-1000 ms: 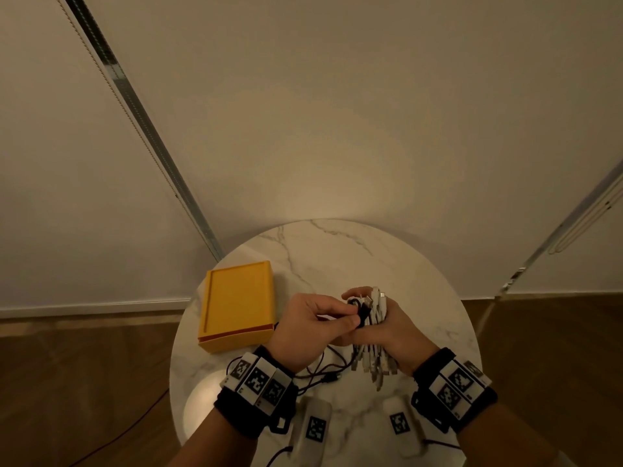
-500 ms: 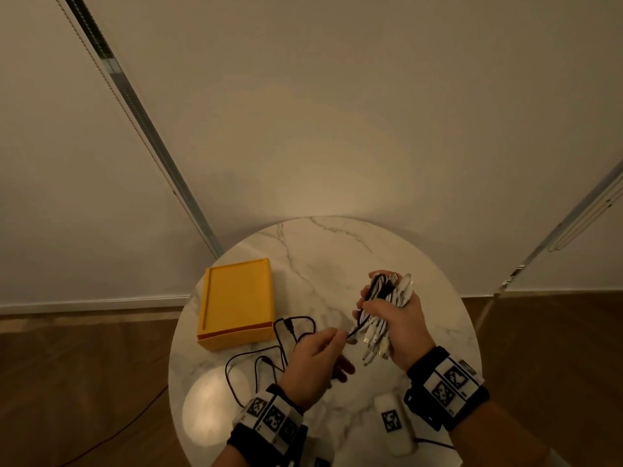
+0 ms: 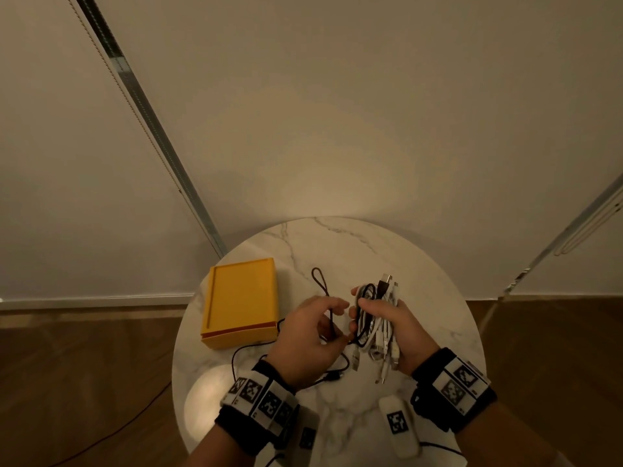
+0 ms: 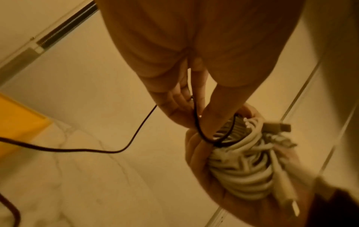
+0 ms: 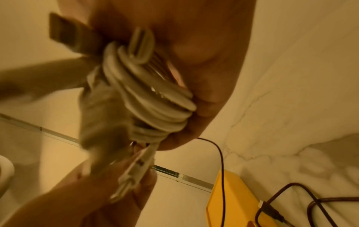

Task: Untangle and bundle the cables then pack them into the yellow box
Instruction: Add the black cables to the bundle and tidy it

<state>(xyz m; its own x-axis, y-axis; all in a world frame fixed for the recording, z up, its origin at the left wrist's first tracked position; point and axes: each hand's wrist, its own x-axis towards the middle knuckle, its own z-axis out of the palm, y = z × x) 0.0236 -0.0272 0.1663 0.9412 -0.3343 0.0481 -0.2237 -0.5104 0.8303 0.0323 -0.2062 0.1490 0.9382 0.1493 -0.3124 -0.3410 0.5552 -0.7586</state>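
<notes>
My right hand grips a bundle of coiled white cables upright above the round marble table, plugs sticking out at both ends. A thin black cable runs from the bundle through my left hand, which pinches it right beside the bundle. In the left wrist view the fingers hold the black cable where it loops onto the white bundle. Its slack trails over the table to a plug. The yellow box lies closed at the table's left, also seen as yellow box.
Two white tagged devices lie at the table's near edge under my wrists. A dark cord runs over the wooden floor at left. A pale wall stands behind the table.
My left hand has come up from the near table edge back to the bundle, still pinching the black cable. A loop of the slack now lies farther back on the table.
</notes>
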